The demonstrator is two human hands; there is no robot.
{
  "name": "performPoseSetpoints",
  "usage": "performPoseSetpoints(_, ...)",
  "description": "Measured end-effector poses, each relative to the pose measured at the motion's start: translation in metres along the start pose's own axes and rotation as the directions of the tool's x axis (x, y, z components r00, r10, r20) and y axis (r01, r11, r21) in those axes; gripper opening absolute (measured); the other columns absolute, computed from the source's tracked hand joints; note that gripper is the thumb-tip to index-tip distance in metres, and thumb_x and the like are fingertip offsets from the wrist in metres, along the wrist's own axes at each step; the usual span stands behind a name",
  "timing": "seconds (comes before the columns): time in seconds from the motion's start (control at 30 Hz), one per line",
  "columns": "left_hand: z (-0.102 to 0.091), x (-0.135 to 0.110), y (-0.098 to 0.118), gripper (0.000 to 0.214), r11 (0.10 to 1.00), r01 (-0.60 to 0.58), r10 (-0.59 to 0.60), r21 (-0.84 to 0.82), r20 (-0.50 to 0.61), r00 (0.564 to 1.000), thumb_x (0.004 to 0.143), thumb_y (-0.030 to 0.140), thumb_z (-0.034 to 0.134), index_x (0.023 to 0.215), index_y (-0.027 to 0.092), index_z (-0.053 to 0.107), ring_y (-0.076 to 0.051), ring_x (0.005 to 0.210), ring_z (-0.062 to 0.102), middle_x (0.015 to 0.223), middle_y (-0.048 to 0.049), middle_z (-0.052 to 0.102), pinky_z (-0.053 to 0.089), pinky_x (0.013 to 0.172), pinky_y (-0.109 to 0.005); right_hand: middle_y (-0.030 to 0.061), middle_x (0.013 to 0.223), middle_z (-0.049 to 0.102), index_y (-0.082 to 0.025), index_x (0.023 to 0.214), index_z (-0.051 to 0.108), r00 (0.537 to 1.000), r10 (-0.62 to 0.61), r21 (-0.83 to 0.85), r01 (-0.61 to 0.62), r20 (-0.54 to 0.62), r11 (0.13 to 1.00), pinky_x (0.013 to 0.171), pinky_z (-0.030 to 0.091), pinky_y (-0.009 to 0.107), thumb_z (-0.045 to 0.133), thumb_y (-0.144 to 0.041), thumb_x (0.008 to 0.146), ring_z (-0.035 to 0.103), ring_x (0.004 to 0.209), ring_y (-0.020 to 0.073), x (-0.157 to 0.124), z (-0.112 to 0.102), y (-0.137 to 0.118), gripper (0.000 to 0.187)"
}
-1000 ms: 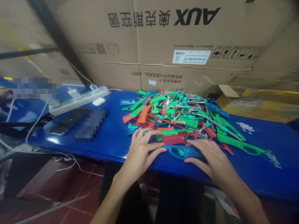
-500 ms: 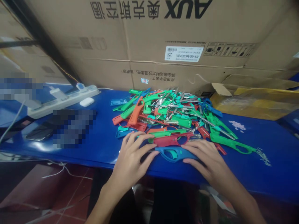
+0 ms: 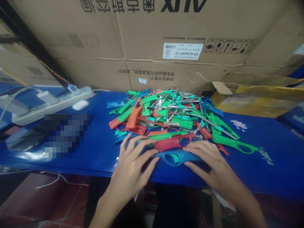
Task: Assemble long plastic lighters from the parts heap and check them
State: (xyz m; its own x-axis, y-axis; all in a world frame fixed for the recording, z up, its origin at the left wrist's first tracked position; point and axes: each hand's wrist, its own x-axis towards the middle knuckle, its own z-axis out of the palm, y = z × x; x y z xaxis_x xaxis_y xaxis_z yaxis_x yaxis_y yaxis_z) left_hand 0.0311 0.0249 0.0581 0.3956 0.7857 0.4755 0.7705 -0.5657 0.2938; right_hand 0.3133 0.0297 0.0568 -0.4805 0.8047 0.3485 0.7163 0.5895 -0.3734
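Observation:
A blue long-reach lighter [image 3: 178, 157] with a teal trigger lies across the space between my two hands. At its left, slimmer end, the thumb and fingers of my left hand [image 3: 131, 161] pinch it. My right hand [image 3: 210, 158] grips its other end, thumb below and fingers above. Right behind it lies a red lighter shell [image 3: 169, 142], close to the fingertips of both hands. Beyond that spreads a pile of green, orange, red and blue lighter parts [image 3: 161, 110] with metal tubes and thin wires.
A large cardboard box [image 3: 142, 38] stands behind the pile. To the right are an opened carton with yellow tape [image 3: 256, 101], small pink pieces [image 3: 238, 124] and thin metal bits [image 3: 266, 155]. On the left lie a power strip [image 3: 54, 104], a white case [image 3: 80, 104] and a dark phone [image 3: 26, 137].
The whole view has shifted slightly, so the table things appear further left. Both hands keep their hold on the blue lighter, almost unmoved.

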Motion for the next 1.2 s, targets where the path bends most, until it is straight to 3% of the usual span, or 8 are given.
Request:
performPoseSetpoints(0.27,-0.0013,0.0003,0.0000,0.016,1.000,-0.007,0.007,-0.002,0.008,1.000,0.099,0.027,0.063,0.113,0.028,0.072,-0.029,0.125,0.051,0.127,-0.0026,0.068,0.032,0.109,-0.055,0.0062,0.123,0.067,-0.030,0.123,0.060,0.999,0.028,0.015,-0.029,0.028,0.999,0.099,0.045,0.048,0.063,-0.037,0.099,0.059,0.117,0.0258,0.0001,-0.0031,-0.0030,0.025)
performPoseSetpoints(0.7,-0.0032,0.0003,0.0031,0.015,0.999,0.021,-0.021,-0.031,0.028,0.999,0.098,0.029,0.063,0.112,0.027,0.069,-0.027,0.127,0.051,0.128,-0.0034,0.068,0.028,0.114,-0.055,0.0068,0.120,0.071,-0.031,0.122,0.070,1.000,0.010,-0.052,-0.012,-0.029,0.999,0.095,0.050,0.050,0.057,-0.044,0.100,0.063,0.111,0.0276,-0.0018,0.0025,0.0004,0.028)
performPoseSetpoints(0.97,-0.0022,0.0012,0.0013,0.014,0.999,-0.019,0.021,-0.049,0.037,0.999,0.100,0.028,0.062,0.110,0.024,0.070,-0.028,0.128,0.050,0.128,-0.0049,0.067,0.037,0.109,-0.052,0.0066,0.120,0.070,-0.031,0.123,0.070,1.000,0.001,-0.050,-0.002,-0.015,0.999,0.096,0.049,0.048,0.056,-0.043,0.102,0.062,0.112,0.0267,-0.0013,0.0019,0.0008,0.028)
performPoseSetpoints(1.2,-0.0032,0.0003,0.0008,0.012,0.999,-0.033,0.034,-0.034,0.046,0.998,0.099,0.029,0.063,0.107,0.025,0.071,-0.029,0.131,0.048,0.131,-0.0046,0.066,0.036,0.109,-0.053,0.0062,0.119,0.071,-0.030,0.117,0.074,1.000,-0.017,-0.057,0.015,-0.022,0.998,0.095,0.049,0.047,0.055,-0.042,0.102,0.063,0.110,0.0265,0.0000,0.0005,-0.0010,0.027)
